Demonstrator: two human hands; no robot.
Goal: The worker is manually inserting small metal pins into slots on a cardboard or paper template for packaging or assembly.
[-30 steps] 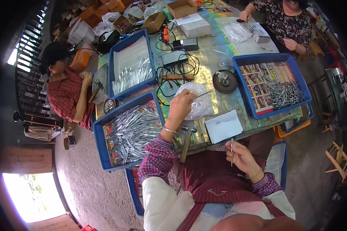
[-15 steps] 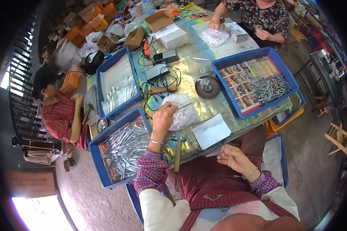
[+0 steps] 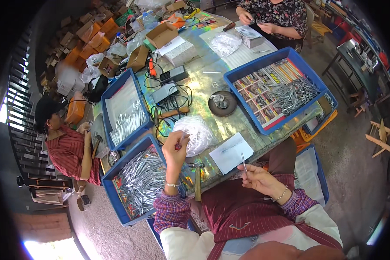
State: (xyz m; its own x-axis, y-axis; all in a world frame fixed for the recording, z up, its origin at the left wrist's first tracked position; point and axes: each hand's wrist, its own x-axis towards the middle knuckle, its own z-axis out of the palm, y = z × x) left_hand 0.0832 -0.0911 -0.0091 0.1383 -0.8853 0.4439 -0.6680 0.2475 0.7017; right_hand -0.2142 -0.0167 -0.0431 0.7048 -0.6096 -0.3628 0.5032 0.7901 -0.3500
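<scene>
1. At 5 o'clock off the paper (image 3: 229, 157), the right hand (image 3: 262, 179) pinches a rod (image 3: 244, 161), fingers (image 3: 254, 174) nearly together; slack grip could drop it.
2. At 9 o'clock, the left hand (image 3: 173, 155) curls tightly round a tool (image 3: 178, 146).
3. At 8 o'clock, the hammer (image 3: 198, 182) overhangs the bench (image 3: 226, 124); a sleeve (image 3: 171, 212) could knock it.

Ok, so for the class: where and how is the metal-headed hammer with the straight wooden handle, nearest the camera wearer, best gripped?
Probably low on the wooden handle of the hammer, coming from the near side of the table. The handle points that way and its end seems to overhang the edge, which should leave room for a full wrap; the metal head lies farther in.
</scene>
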